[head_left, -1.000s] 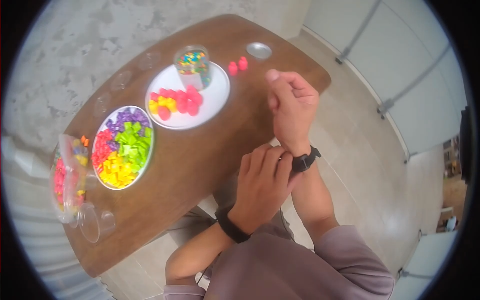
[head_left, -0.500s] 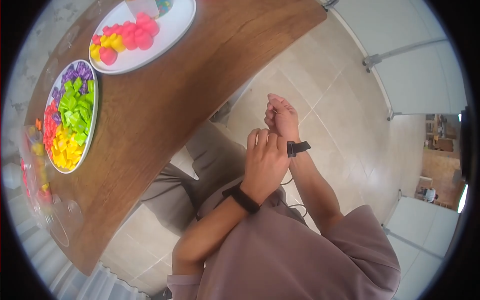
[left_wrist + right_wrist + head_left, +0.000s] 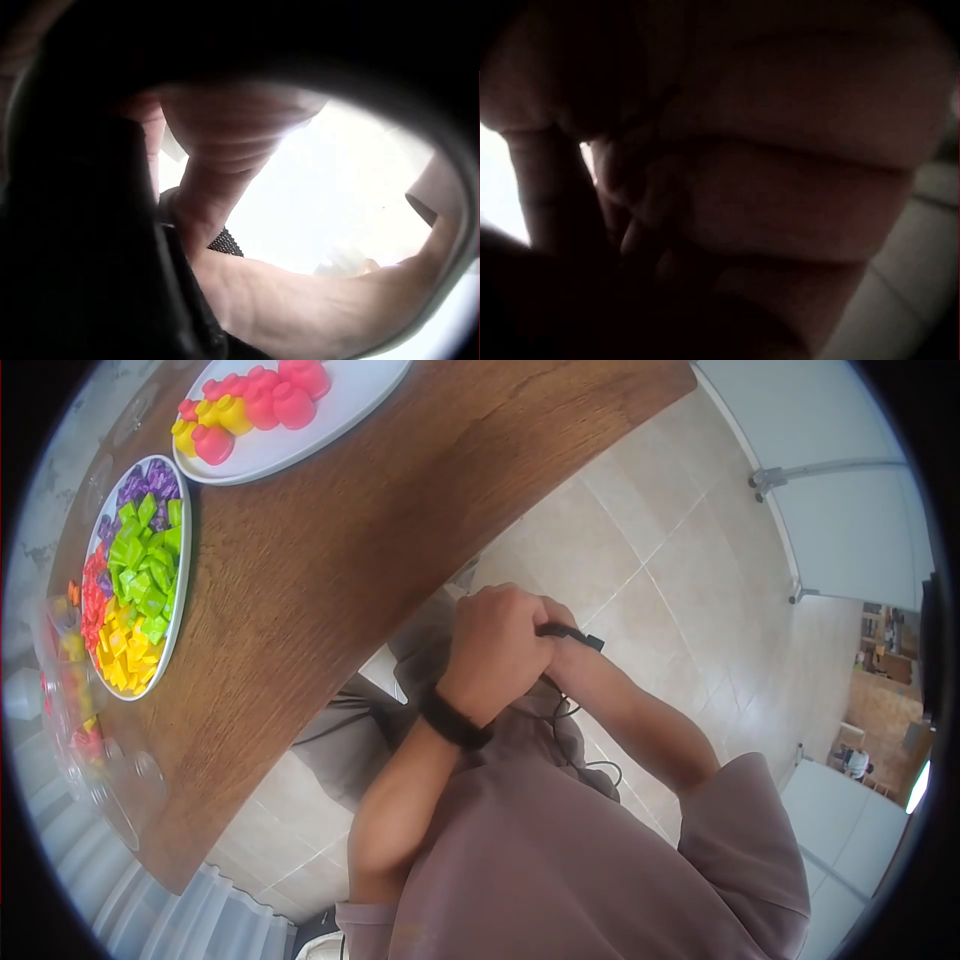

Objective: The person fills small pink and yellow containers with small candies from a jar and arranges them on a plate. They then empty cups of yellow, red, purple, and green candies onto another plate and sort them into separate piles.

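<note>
My left hand [image 3: 500,645] lies over my right wrist in the head view, holding the black strap [image 3: 572,635] there. The strap's free end sticks out past the knuckles. Up close in the left wrist view, the left thumb [image 3: 206,202] presses down at the right wrist beside a bit of black mesh strap [image 3: 226,243]. Only a small part of my right hand [image 3: 560,613] shows; the left hand hides its fingers. Dark, close fingers [image 3: 765,202] fill most of the right wrist view. Another black band [image 3: 455,720] circles my left wrist.
The wooden table [image 3: 320,560] carries a plate [image 3: 330,435] of pink and yellow pieces and a plate [image 3: 178,600] of purple, green, red and yellow pieces. Clear plastic containers [image 3: 110,780] stand at its left end. Thin cables [image 3: 565,710] hang at my lap.
The head view has tilted down and away from the table. Both hands have drawn back toward my body, and the left hand has moved over the right, hiding most of it.
</note>
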`<action>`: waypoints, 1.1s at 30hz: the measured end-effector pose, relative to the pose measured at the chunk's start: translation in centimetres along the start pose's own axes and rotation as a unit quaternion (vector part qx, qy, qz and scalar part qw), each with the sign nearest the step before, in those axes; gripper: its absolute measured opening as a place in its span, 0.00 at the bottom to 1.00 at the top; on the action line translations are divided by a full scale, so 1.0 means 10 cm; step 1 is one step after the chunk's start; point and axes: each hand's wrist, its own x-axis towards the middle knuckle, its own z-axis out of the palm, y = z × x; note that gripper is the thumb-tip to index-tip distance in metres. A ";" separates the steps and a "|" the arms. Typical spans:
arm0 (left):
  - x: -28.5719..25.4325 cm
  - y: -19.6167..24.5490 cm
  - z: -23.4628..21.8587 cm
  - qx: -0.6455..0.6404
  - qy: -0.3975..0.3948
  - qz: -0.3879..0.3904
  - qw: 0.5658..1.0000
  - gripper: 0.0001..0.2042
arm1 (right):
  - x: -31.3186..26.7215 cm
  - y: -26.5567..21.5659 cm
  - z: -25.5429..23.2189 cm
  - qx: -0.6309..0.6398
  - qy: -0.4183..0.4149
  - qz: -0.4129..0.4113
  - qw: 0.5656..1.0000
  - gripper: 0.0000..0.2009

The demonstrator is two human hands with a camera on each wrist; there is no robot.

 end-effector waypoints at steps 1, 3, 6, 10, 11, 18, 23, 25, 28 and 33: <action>0.00 -0.01 -0.05 -0.003 -0.001 0.000 1.000 0.07 | -0.08 0.03 -0.05 -0.001 0.002 0.001 1.000 0.10; -0.07 0.00 -0.16 -0.053 -0.048 -0.053 0.996 0.09 | -0.36 -0.62 0.42 0.090 0.091 0.142 0.982 0.07; -0.23 0.14 -0.39 -0.073 -0.065 -0.068 0.993 0.09 | -0.51 -0.86 0.63 -0.211 -0.033 0.015 0.977 0.08; -0.45 0.35 -0.66 -0.054 -0.075 -0.094 0.991 0.09 | -0.64 -1.17 0.92 -0.262 -0.105 0.044 0.958 0.12; -0.50 0.38 -0.71 -0.055 -0.073 -0.093 0.991 0.10 | -0.65 -1.13 0.97 -0.341 -0.122 -0.034 0.932 0.14; -0.78 0.65 -0.95 -0.054 -0.014 -0.073 0.996 0.12 | -0.71 -1.18 1.28 -0.370 -0.191 -0.116 0.902 0.12; -0.91 0.65 -1.07 -0.041 -0.016 -0.056 0.997 0.14 | -0.77 -1.27 1.48 -0.138 -0.181 0.097 0.969 0.11; -0.95 0.65 -1.10 -0.029 -0.020 -0.085 0.996 0.15 | -0.78 -1.27 1.53 -0.016 -0.162 0.222 0.961 0.11; -0.97 0.66 -1.09 -0.010 -0.023 -0.082 0.996 0.16 | -0.82 -1.26 1.54 -0.096 -0.168 0.174 0.966 0.11; -0.97 0.72 -1.11 -0.018 -0.013 -0.080 0.997 0.16 | -0.77 -1.37 1.64 0.056 -0.086 0.276 0.956 0.12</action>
